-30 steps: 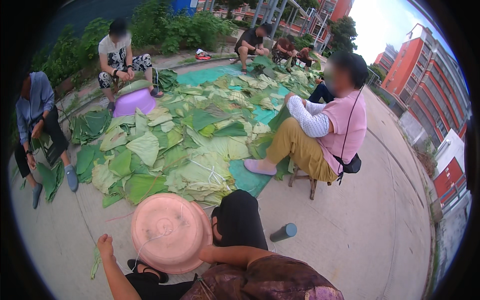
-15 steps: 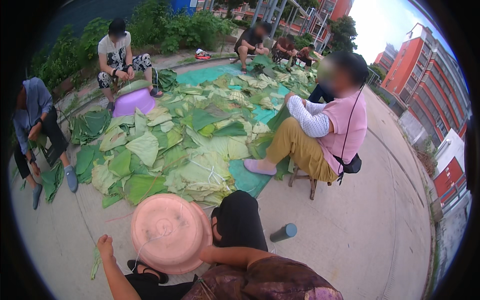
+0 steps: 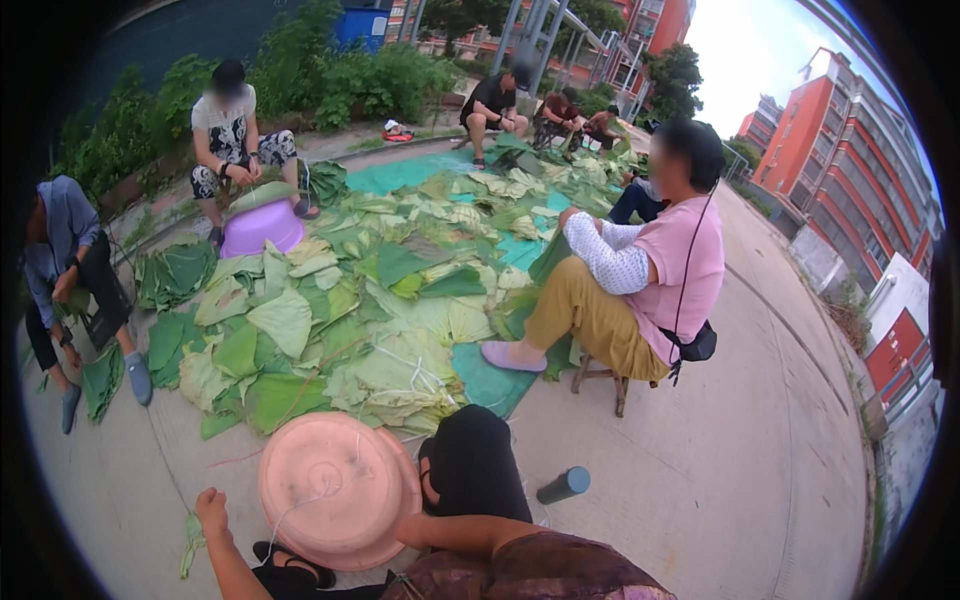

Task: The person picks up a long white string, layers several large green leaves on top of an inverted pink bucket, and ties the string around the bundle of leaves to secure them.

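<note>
A pink plastic basin (image 3: 305,455) lies upside down on the ground in front of me, its round base facing up. A thin white string (image 3: 290,512) runs across the base and down over the near side. My left hand (image 3: 211,508) is raised to the left of the basin, fingers curled closed; whatever is in them is too small to make out. My right hand (image 3: 412,533) is at the basin's right rim, close to my knee, its fingers hidden. Beyond the basin spreads a wide heap of large green leaves (image 3: 285,320), with white string (image 3: 418,372) over the nearest bundle.
To the right sits a person in pink (image 3: 675,260) on a low stool. Several others sit around the leaves, one behind a purple basin (image 3: 262,230). A dark green cylinder (image 3: 563,486) lies on the concrete by my right knee. Teal sheeting (image 3: 490,375) shows under the leaves.
The view has shifted slightly, so the basin and my hands appear a little lower. My left hand remains closed to the left of the basin, and my right hand stays at its rim.
</note>
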The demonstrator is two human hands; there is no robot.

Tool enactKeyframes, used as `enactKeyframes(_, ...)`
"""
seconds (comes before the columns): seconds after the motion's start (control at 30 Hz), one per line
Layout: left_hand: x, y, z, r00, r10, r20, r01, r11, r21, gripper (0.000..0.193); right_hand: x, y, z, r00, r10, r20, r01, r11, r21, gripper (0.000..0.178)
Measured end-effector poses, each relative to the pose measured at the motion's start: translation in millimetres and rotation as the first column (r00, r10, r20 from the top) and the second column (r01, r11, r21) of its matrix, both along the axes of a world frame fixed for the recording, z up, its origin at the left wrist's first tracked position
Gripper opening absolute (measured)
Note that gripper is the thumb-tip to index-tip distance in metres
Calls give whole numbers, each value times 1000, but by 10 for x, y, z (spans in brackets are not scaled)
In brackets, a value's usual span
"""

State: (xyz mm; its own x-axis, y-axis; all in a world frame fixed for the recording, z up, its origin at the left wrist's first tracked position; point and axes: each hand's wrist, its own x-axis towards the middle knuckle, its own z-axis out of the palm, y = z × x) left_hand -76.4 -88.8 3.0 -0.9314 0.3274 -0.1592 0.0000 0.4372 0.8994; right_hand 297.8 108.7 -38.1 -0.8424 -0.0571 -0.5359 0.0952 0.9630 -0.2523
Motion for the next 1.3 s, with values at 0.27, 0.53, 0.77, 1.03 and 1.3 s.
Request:
enactKeyframes(0.27,48,102,69,1000,-7,18,6,1000,2,36,16,74,-106,1000,2,0,-2,999,-36,19)
enactKeyframes(0.53,75,131,111,1000,-20,13,20,1000,-10,36,11,45,-123,999,-41,22,42,999,-26,17)
enactKeyframes(0.77,41,131,58,999,-33,21,33,999,-18,37,18,34,-136,999,-28,31,29,999,-28,17)
enactKeyframes(1.03,-29,155,-40,997,-54,52,55,998,-18,36,29,69,-323,999,-48,23,48,999,-4,17)
enactKeyframes(1.3,-23,127,-43,997,-25,69,24,1000,7,36,14,57,-109,998,-60,37,61,998,-27,18)
